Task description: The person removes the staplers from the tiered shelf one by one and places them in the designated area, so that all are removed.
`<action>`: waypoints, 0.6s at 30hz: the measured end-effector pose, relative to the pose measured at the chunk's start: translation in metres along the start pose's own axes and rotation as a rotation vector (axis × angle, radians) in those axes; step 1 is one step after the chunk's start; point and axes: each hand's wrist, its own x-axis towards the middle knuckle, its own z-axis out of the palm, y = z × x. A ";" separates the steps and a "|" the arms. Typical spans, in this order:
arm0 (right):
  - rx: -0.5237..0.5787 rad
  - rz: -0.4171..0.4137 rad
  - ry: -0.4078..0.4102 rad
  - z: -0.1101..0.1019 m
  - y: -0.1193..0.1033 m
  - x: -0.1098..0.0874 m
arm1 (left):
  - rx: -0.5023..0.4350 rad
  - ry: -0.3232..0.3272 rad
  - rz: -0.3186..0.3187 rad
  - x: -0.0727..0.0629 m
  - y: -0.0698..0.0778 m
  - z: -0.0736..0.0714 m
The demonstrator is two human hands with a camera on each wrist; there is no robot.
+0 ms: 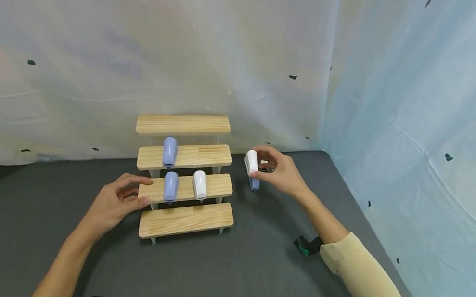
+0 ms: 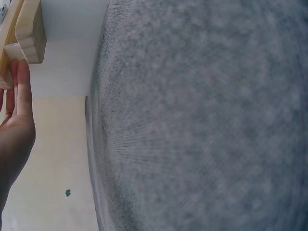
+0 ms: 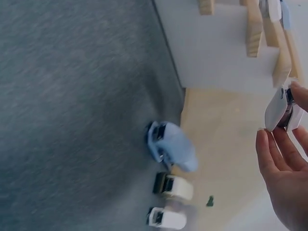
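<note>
wooden rack [image 1: 184,220], left of centre, is gripped at its left edge by curled fingers of the left hand [image 1: 115,202]; two blue staplers [image 1: 170,151] and one white stapler [image 1: 199,185] sit on its middle tiers. right of centre, the right hand [image 1: 282,170], nearer than the left, pinches another white stapler [image 1: 251,160], long axis running up the frame, the rack to its left.

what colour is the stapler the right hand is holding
The stapler in the right hand is white; it shows best in the head view.
</note>
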 end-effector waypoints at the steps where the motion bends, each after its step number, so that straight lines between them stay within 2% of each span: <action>1: 0.001 0.006 0.003 -0.001 0.002 -0.002 | 0.008 -0.002 -0.003 0.000 -0.001 0.000; 7: 0.026 0.041 0.016 -0.005 0.011 -0.007 | 0.031 -0.009 -0.007 0.002 -0.004 -0.002; 18: 0.076 0.044 0.024 -0.009 0.029 -0.009 | 0.026 -0.008 -0.029 0.002 -0.005 -0.002</action>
